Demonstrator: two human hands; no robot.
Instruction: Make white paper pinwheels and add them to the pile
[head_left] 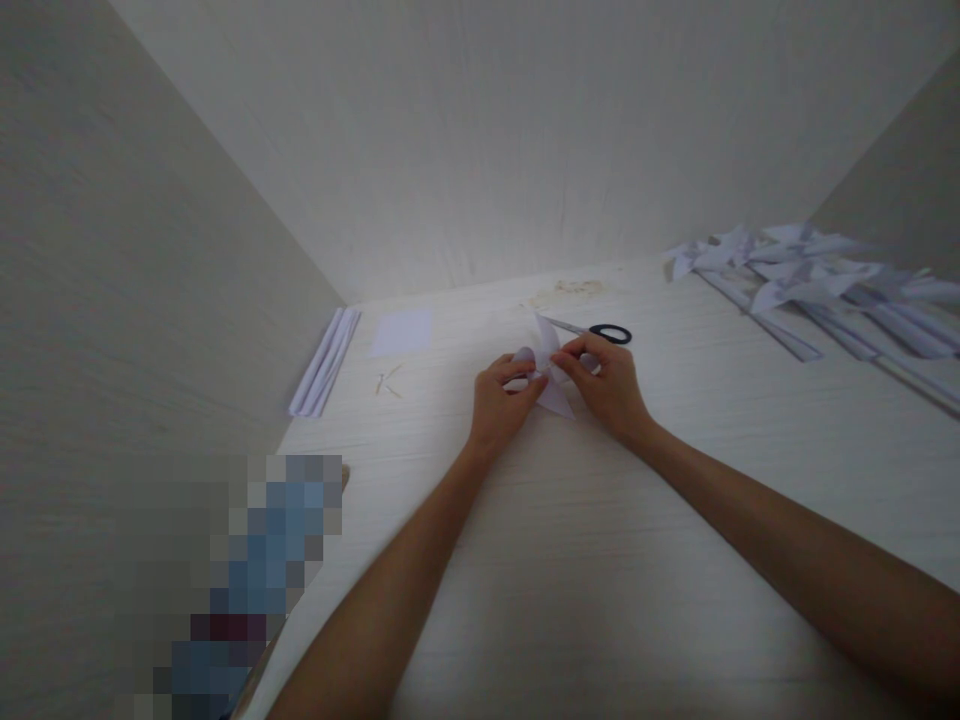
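Observation:
Both my hands hold a white paper pinwheel (556, 396) over the middle of the table, its blades partly curled and partly hidden by fingers. My left hand (501, 402) pinches it near the centre with thumb and fingers. From the other side, my right hand (606, 384) grips it with thumb and forefinger close to the centre. Just behind my right hand lie scissors with black handles (611, 334), blades pointing left. A square white sheet of paper (403, 332) rests flat to the left, with a few thin small sticks or strips (388, 381) in front of it.
Several white paper pinwheels on paper sticks (806, 283) are heaped at the right. Rolled or folded paper sticks (325, 362) lie along the left edge. Small tan bits (571, 291) are scattered near the back wall. Walls enclose the table behind and at both sides. A blurred-out patch (277, 540) covers the lower left.

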